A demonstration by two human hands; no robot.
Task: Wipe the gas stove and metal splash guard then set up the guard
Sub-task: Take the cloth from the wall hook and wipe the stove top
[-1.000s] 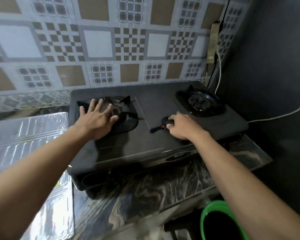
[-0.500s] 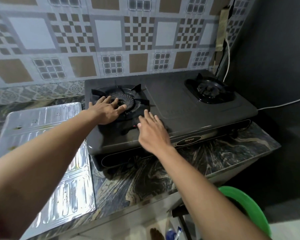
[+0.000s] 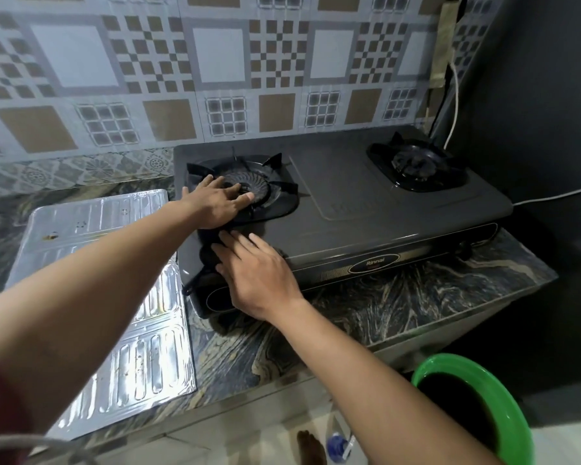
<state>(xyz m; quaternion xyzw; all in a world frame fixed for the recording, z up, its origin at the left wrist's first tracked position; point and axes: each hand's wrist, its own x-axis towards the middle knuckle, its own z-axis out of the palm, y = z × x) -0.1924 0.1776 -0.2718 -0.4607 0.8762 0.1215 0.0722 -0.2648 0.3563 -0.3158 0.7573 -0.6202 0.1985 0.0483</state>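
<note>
The dark grey two-burner gas stove [image 3: 366, 209] stands on the marbled counter against the tiled wall. My left hand [image 3: 215, 204] lies flat, fingers spread, on the left burner's grate [image 3: 272, 193]. At the stove's front left corner my right hand [image 3: 255, 273] presses flat on a dark cloth [image 3: 202, 266]. One end of the cloth hangs over the stove's front edge, and most of it is hidden under my palm. The silver ribbed metal splash guard [image 3: 98, 297] lies flat on the counter to the left of the stove.
A green bucket [image 3: 426, 367] with dark contents stands on the floor at the lower right. A white cable [image 3: 455, 105] runs down the dark right wall behind the right burner [image 3: 416, 166]. A blue-capped bottle [image 3: 337, 444] lies on the floor below the counter edge.
My right hand has slid with the cloth from the middle of the stove top to its front left corner. My left hand has stayed on the left burner.
</note>
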